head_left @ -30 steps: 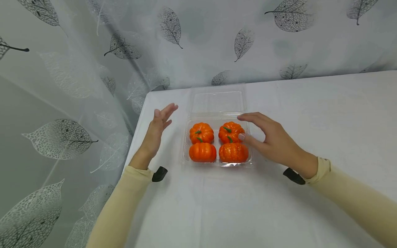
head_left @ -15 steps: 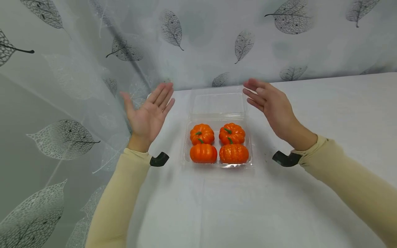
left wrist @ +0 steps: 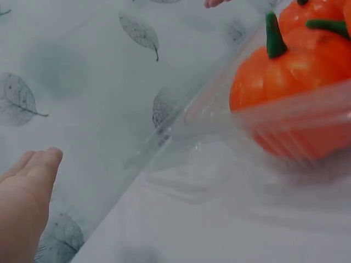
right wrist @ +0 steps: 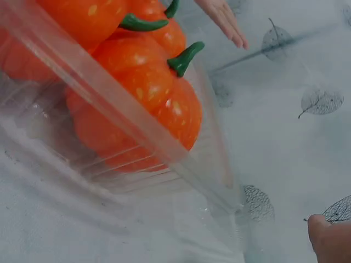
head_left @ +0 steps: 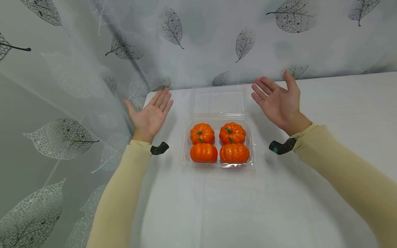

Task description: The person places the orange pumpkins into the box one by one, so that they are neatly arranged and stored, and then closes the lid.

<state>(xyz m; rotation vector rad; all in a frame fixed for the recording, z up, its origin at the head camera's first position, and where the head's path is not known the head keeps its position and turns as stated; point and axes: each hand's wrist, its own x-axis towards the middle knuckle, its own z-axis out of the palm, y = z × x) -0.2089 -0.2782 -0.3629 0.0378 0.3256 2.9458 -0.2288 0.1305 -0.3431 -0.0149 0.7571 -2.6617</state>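
Several small orange pumpkins (head_left: 203, 153) with green stems sit in a clear plastic clamshell box (head_left: 219, 164) on the white table. Its lid (head_left: 218, 102) is folded back flat behind the tray. My left hand (head_left: 149, 117) is raised to the left of the box, palm up and fingers straight, holding nothing. To the right of the box my right hand (head_left: 280, 103) is held the same way, palm showing and fingers spread. In the left wrist view a pumpkin (left wrist: 296, 87) shows behind the clear wall. The right wrist view shows another pumpkin (right wrist: 142, 104) close to the tray wall.
A white cloth covers the table (head_left: 248, 206). A pale curtain (head_left: 204, 41) printed with dark leaves hangs behind it and along the left edge. Each wrist wears a black band, the right one (head_left: 281, 146) and the left one (head_left: 159, 148).
My right hand has drawn away from the back right pumpkin, lifted and turned palm up. My left hand has also turned its palm up. The pumpkins and box stay in place.
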